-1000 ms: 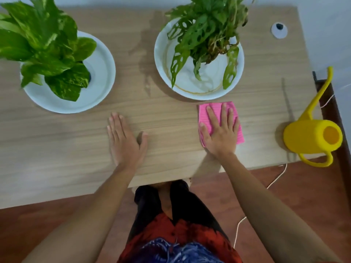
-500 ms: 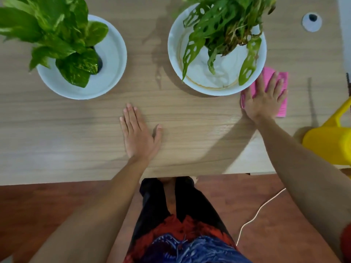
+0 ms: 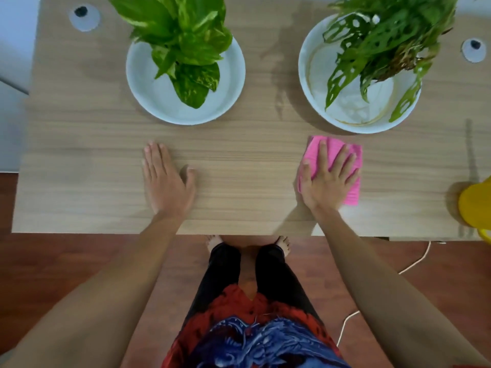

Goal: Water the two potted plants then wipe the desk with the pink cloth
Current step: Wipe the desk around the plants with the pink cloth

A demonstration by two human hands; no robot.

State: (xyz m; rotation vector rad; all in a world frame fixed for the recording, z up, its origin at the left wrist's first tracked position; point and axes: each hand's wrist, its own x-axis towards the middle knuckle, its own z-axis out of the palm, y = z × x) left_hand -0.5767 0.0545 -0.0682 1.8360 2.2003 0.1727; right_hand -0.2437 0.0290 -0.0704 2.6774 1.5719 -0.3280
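My right hand [image 3: 328,179] lies flat with spread fingers on the pink cloth [image 3: 351,187], pressing it onto the wooden desk [image 3: 244,166] just in front of the right plant. My left hand [image 3: 166,181] rests palm down on the bare desk, holding nothing. Two potted plants stand at the back: a broad-leaved one [image 3: 183,30] on a white saucer [image 3: 148,96] and a hole-leaved one [image 3: 385,41] on a second white saucer [image 3: 313,102]. The yellow watering can [image 3: 475,205] shows only partly at the right edge.
Two round grey cable grommets [image 3: 84,14] [image 3: 474,49] sit in the desk's back corners. A white cable [image 3: 372,296] runs over the red-brown floor under the desk's right side. My legs and feet stand at the desk's front edge.
My right hand slid the pink cloth from the far right, beside the right saucer, back toward the left and nearer the front edge. The view shifted left. My left hand stayed flat.
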